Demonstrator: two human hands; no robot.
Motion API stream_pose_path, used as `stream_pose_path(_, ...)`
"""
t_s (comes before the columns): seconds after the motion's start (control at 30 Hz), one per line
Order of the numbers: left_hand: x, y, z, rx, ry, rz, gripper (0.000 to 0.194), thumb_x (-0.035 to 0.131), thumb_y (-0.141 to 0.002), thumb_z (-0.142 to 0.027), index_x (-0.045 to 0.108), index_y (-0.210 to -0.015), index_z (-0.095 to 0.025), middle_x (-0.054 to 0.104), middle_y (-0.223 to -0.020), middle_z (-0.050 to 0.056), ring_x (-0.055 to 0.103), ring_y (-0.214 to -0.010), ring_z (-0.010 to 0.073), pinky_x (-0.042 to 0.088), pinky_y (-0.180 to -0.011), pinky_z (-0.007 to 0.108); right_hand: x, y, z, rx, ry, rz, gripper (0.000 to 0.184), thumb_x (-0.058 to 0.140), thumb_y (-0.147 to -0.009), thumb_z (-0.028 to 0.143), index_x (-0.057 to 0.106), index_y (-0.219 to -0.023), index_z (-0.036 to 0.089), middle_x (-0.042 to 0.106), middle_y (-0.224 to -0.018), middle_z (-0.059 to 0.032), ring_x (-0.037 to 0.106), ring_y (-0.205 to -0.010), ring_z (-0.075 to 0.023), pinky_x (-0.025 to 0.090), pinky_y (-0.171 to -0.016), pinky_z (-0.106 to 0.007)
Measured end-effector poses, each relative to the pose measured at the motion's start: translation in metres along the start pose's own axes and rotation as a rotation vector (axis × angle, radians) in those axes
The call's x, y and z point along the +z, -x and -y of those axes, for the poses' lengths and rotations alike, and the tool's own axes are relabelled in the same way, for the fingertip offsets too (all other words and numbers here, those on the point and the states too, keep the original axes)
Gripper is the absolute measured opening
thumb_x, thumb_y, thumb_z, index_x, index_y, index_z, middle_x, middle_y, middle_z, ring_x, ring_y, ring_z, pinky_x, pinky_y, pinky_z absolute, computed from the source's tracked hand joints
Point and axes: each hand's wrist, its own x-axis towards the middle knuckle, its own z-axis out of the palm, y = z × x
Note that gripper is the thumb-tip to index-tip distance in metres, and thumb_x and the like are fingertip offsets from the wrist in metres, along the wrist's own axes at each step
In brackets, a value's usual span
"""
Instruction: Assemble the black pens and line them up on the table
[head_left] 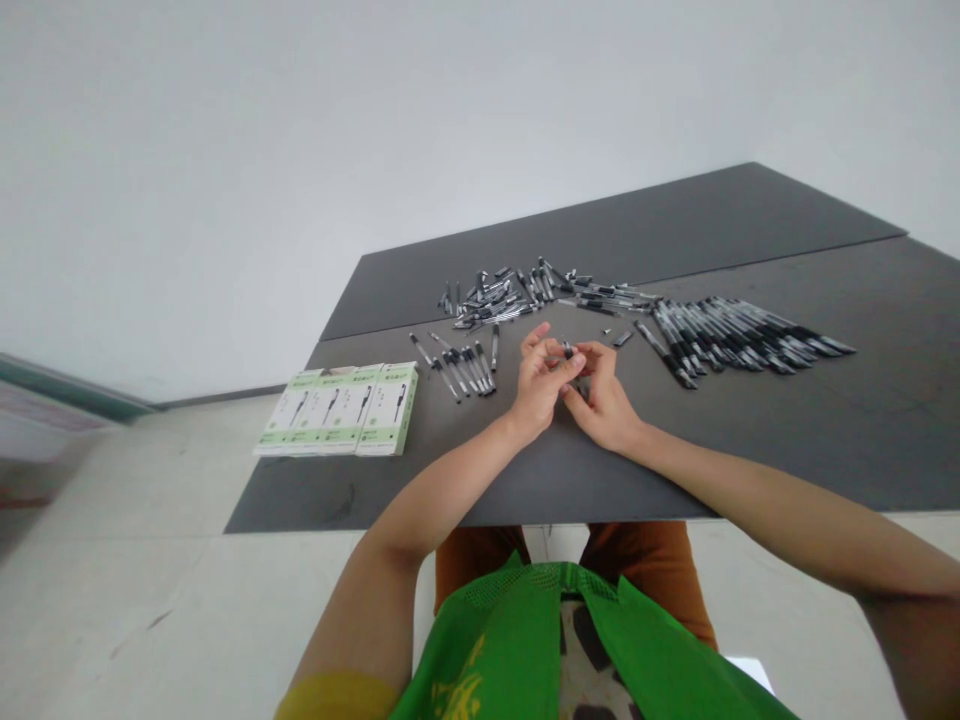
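My left hand (541, 378) and my right hand (604, 395) meet over the front middle of the dark table. Between their fingertips is a pen (568, 350) with a black part, mostly covered by the fingers. Both hands are closed around it, though how much each one grips is partly hidden. Left of my hands lies a small group of pens (466, 368) with clear barrels and black grips. On the right, a large row of capped pens (739, 335) is laid side by side at a slant.
Loose pen parts and pens (491, 300) are heaped toward the back. A black cap (622, 339) lies just beyond my right hand. Several white and green pen boxes (337, 410) stand side by side near the left edge of the dark table (450, 480). A pale wall (450, 120) rises behind.
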Motion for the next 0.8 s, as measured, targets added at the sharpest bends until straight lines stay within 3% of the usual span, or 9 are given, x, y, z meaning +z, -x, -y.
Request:
stream_pose_path(0.1,0.003,0.012,-0.006,0.073,-0.059,0.135,0.014,0.059,-0.094,-0.029,0.063,-0.106,-0.022,0.035,-0.152,0.006,0.048,-0.131,0.0212,0.052,-0.099,0.035,-0.002,-0.001,0.001,0.054,-0.120,-0.051,0.036,0.047,-0.092,0.037,0.037,-0.124,0.024,0.058,-0.114,-0.0122,0.064,-0.093,-0.0234,0.052,-0.078,-0.040)
stream_pose_path(0.2,0.005,0.016,-0.005,0.126,-0.111,0.195,0.029,0.061,-0.092,-0.027,0.060,-0.121,-0.027,0.037,-0.151,0.006,0.051,-0.127,0.0204,0.053,-0.096,0.033,-0.013,-0.005,-0.003,0.175,-0.134,-0.150,0.021,0.043,-0.093,0.037,0.045,-0.110,0.025,0.061,-0.092,-0.0049,0.060,-0.077,-0.0196,0.050,-0.068,-0.035)
stream_pose_path(0.3,0.007,0.000,0.006,0.097,-0.222,0.054,0.032,0.061,-0.091,-0.024,0.059,-0.123,-0.024,0.042,-0.146,0.010,0.059,-0.110,0.0165,0.053,-0.093,0.031,-0.030,-0.014,-0.016,0.257,-0.092,-0.255,0.017,0.040,-0.092,0.034,0.052,-0.099,0.025,0.057,-0.078,-0.0013,0.054,-0.067,-0.0172,0.046,-0.063,-0.032)
stream_pose_path(0.37,0.011,-0.021,0.016,0.058,-0.313,-0.058,0.018,0.053,-0.093,-0.019,0.063,-0.108,-0.018,0.055,-0.131,0.011,0.061,-0.103,0.0150,0.052,-0.091,0.029,-0.043,-0.021,-0.025,0.273,-0.047,-0.320,0.018,0.040,-0.090,0.033,0.055,-0.094,0.024,0.053,-0.072,-0.0006,0.052,-0.064,-0.0168,0.044,-0.061,-0.031)
stream_pose_path(0.4,0.013,-0.033,0.020,0.052,-0.342,-0.045,0.018,0.048,-0.095,-0.017,0.062,-0.105,-0.017,0.061,-0.120,0.010,0.062,-0.101,0.0147,0.051,-0.090,0.028,-0.050,-0.025,-0.029,0.277,-0.021,-0.349,0.019,0.039,-0.090,0.032,0.056,-0.092,0.024,0.052,-0.070,-0.0004,0.051,-0.063,-0.0168,0.044,-0.061,-0.031)
stream_pose_path(0.47,0.020,-0.059,0.027,0.086,-0.382,0.047,0.022,0.041,-0.097,-0.017,0.060,-0.108,-0.018,0.068,-0.107,0.007,0.064,-0.096,0.0139,0.051,-0.087,0.027,-0.064,-0.032,-0.034,0.282,0.029,-0.401,0.020,0.039,-0.089,0.033,0.057,-0.087,0.024,0.049,-0.066,-0.0001,0.050,-0.062,-0.0170,0.043,-0.060,-0.031)
stream_pose_path(0.6,0.036,-0.100,0.033,0.218,-0.502,0.171,0.021,0.050,-0.096,-0.028,0.062,-0.111,-0.019,0.070,-0.106,0.005,0.064,-0.089,0.0145,0.048,-0.085,0.027,-0.083,-0.042,-0.037,0.339,0.117,-0.464,0.018,0.042,-0.086,0.030,0.052,-0.072,0.023,0.045,-0.059,0.0012,0.047,-0.059,-0.0163,0.039,-0.059,-0.031)
stream_pose_path(0.7,0.045,-0.114,0.039,0.255,-0.631,0.333,0.023,0.057,-0.093,-0.037,0.066,-0.102,-0.018,0.070,-0.093,0.005,0.062,-0.085,0.0171,0.047,-0.080,0.028,-0.091,-0.046,-0.037,0.385,0.212,-0.481,0.017,0.045,-0.084,0.027,0.049,-0.068,0.022,0.044,-0.057,0.0021,0.044,-0.057,-0.0151,0.035,-0.060,-0.030)
stream_pose_path(0.8,0.047,-0.118,0.045,0.347,-0.757,0.451,0.019,0.064,-0.089,-0.034,0.068,-0.097,-0.016,0.067,-0.091,0.006,0.060,-0.088,0.0192,0.045,-0.083,0.030,-0.092,-0.046,-0.039,0.385,0.292,-0.482,0.019,0.043,-0.085,0.025,0.049,-0.067,0.022,0.046,-0.059,0.0018,0.044,-0.059,-0.0149,0.034,-0.063,-0.030)
